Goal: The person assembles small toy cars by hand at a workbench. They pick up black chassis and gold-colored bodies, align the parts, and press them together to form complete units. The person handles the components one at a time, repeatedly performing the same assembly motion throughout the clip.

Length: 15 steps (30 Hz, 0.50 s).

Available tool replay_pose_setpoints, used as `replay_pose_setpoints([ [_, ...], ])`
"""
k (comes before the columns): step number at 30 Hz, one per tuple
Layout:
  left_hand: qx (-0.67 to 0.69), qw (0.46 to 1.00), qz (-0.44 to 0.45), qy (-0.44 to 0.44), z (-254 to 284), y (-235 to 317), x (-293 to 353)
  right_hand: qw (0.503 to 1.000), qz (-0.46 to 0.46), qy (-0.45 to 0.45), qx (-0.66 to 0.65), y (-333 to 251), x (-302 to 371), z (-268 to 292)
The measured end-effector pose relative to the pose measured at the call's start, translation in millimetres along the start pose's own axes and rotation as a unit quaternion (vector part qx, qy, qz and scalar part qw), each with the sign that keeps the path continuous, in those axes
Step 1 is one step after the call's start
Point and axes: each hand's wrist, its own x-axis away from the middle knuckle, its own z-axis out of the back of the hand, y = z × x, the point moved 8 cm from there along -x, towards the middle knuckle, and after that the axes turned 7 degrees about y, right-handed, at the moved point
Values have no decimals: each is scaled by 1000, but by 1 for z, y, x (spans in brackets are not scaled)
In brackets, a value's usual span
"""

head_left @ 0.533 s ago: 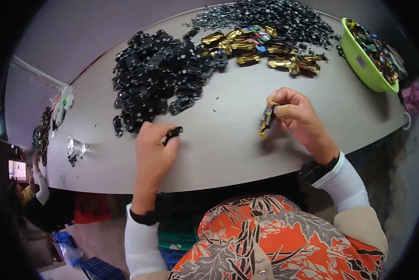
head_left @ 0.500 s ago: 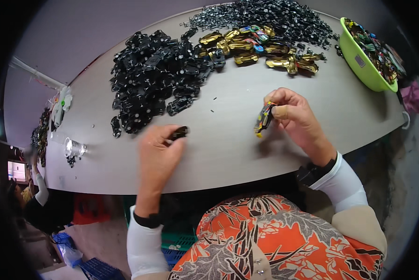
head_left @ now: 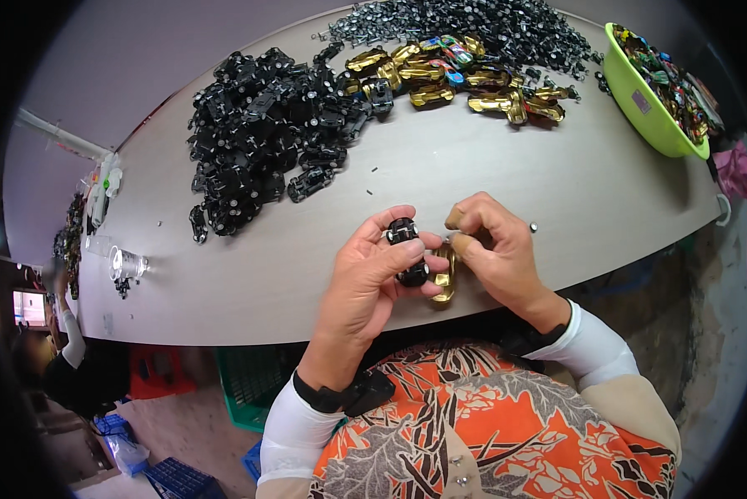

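My left hand (head_left: 365,270) is closed round a black toy car chassis (head_left: 405,249), its wheels and underside turned up, the thumb across it. Just right of it, at the left fingertips, is a gold toy car body (head_left: 446,279); whether it is held or rests on the table I cannot tell. My right hand (head_left: 498,254) is pinched above the upper end of the gold body, thumb against a forefinger with a tan wrap. What lies in that pinch is too small to make out. A small wheel-like piece (head_left: 534,226) lies on the table beyond the right knuckles.
Black chassis lie in a big heap (head_left: 257,133) at the far left. Several gold car bodies (head_left: 494,103) are grouped farther back, before a pile of small metal-and-black parts (head_left: 473,25). A green basin (head_left: 652,112) of colourful bodies stands far right; a clear cup (head_left: 126,264) is at left.
Both hands have come together near the table's front edge. My left hand moved right and now shows the chassis; the colourful car body in my right hand is no longer seen there.
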Motion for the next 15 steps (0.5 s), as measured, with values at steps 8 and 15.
replay_pose_setpoints([
  [8,17,983,-153,97,22,-4,-10,995,40,-57,75,-12,-1,-3],
  [15,40,985,-118,117,42,8,3,912,217,-265,227,-43,29,-39],
])
